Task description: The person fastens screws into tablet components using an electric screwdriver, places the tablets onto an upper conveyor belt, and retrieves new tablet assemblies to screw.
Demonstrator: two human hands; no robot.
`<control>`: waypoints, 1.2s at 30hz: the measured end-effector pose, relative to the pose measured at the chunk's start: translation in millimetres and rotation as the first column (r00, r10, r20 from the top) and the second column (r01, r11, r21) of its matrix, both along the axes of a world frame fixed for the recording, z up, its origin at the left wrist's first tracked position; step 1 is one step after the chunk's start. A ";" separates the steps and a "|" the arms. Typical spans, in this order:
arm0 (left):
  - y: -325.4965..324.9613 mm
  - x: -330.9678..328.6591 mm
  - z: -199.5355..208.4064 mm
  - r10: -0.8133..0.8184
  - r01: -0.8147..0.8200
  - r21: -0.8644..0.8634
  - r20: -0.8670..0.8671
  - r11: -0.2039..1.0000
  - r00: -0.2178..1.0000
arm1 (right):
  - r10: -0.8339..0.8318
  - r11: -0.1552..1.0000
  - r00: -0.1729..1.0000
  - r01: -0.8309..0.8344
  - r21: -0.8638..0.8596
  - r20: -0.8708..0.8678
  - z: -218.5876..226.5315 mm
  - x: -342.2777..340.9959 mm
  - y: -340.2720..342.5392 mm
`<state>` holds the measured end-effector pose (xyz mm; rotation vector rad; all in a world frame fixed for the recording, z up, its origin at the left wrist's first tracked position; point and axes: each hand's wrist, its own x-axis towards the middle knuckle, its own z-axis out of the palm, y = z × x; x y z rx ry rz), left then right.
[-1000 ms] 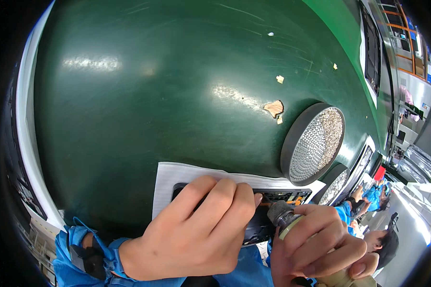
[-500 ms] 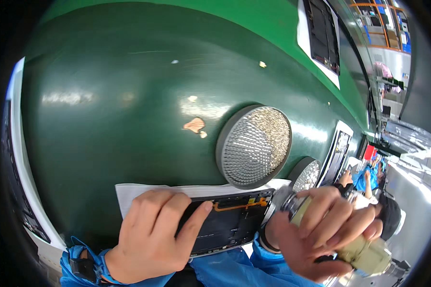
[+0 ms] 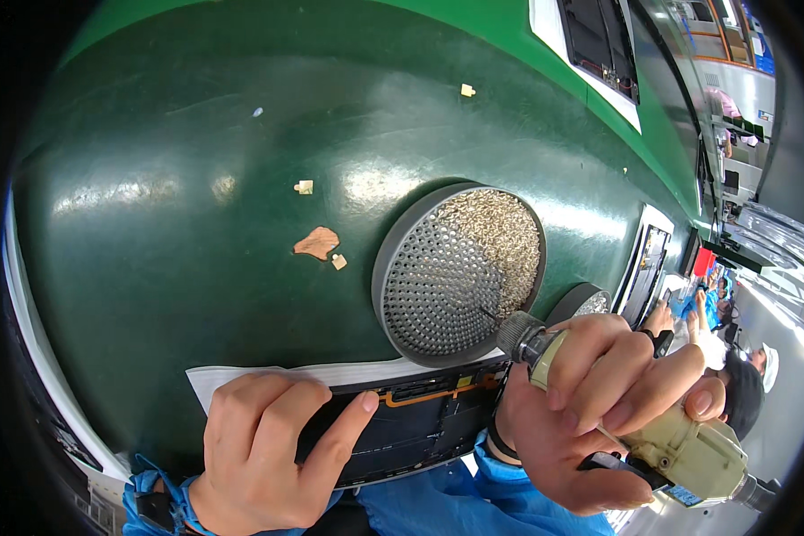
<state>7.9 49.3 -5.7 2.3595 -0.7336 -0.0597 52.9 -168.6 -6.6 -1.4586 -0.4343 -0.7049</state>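
Note:
My right hand (image 3: 598, 411) is wrapped round a pale green electric screwdriver (image 3: 688, 456). Its thin bit reaches over a round grey tray (image 3: 386, 277) at the edge of a heap of small screws (image 3: 491, 223). Whether the bit touches a screw is too small to tell. A black tablet housing (image 3: 411, 447) with an orange ribbon cable (image 3: 429, 396) lies in front of me on white sheet material (image 3: 207, 375). My left hand (image 3: 272, 456) grips its left part, thumb pressed on the inside and bent fingers over the far side, which hides that end.
A second screw tray (image 3: 581, 302) stands to the right, partly behind the screwdriver. Other housings lie at the right (image 3: 648, 268), far right (image 3: 598, 45) and left edge. Scraps, including a brown piece (image 3: 317, 243), lie on the green table (image 3: 196, 286). People work farther right.
The screwdriver has moved from over the housing's right end up to the screw tray, its bit now inside the rim. My left hand stays on the housing. The view has shifted slightly.

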 end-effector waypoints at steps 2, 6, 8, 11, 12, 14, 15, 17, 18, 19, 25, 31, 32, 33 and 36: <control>0.5 0.4 0.9 -0.002 0.002 -0.005 -0.003 1.000 1.000 | -0.005 1.000 1.000 0.005 -0.007 0.009 1.4 1.2 0.8; 0.9 1.5 3.2 -0.013 0.013 0.005 -0.006 1.000 1.000 | 0.053 0.998 0.998 -0.052 -0.022 0.031 2.0 2.8 -2.2; 1.6 1.2 3.3 -0.013 0.013 0.014 -0.005 1.000 1.000 | 0.052 0.998 0.998 -0.052 -0.024 0.028 1.6 2.6 -0.2; 2.8 1.9 5.9 -0.005 0.005 0.000 -0.002 1.000 1.000 | 0.026 0.999 0.998 -0.025 -0.022 0.062 1.8 4.9 4.3; 4.0 2.1 6.1 -0.010 0.010 -0.013 -0.001 1.000 1.000 | 0.002 1.000 0.996 -0.001 -0.013 0.093 0.0 4.4 7.8; 5.9 0.9 2.7 0.000 0.000 -0.018 -0.007 1.000 1.000 | -0.027 1.000 0.996 0.027 0.005 0.088 11.2 -4.7 14.2; 3.9 -1.0 -3.1 0.029 -0.028 -0.075 0.014 0.997 0.999 | -0.067 0.998 0.994 0.067 0.009 0.090 22.5 -11.1 15.4; 0.9 -4.5 -8.2 0.106 -0.109 -0.181 -0.030 0.977 0.994 | 0.121 0.992 0.993 -0.120 0.026 -0.014 43.3 -28.1 13.0; -0.3 -4.7 -7.3 0.130 -0.135 -0.164 -0.039 0.977 0.991 | 0.303 0.952 0.949 -0.297 0.069 -0.089 47.2 -30.0 16.3; -0.8 -5.1 -5.9 0.163 -0.175 -0.191 -0.079 0.966 0.984 | 0.291 0.956 0.953 -0.286 0.061 -0.089 39.8 -38.2 30.9; 6.3 -10.4 -14.4 0.133 -0.143 -0.193 -0.061 0.971 0.989 | 0.370 0.929 0.922 -0.368 0.033 -0.111 18.5 -38.1 51.6; 6.4 -16.3 -17.3 0.131 -0.133 -0.143 -0.018 0.981 0.991 | 0.433 0.900 0.894 -0.436 -0.002 -0.114 11.8 -36.3 48.8; 6.8 -16.6 -18.1 0.125 -0.125 -0.138 -0.013 0.983 0.992 | 0.439 0.897 0.891 -0.441 0.003 -0.115 10.6 -36.1 48.6; 6.3 -15.4 -19.7 0.109 -0.108 -0.139 -0.005 0.984 0.994 | 0.436 0.899 0.893 -0.438 0.000 -0.116 9.8 -35.9 47.8; 3.8 -13.7 -20.8 0.107 -0.105 -0.148 0.009 0.983 0.994 | 0.068 0.975 0.962 -0.007 0.224 -0.263 24.1 -49.2 71.1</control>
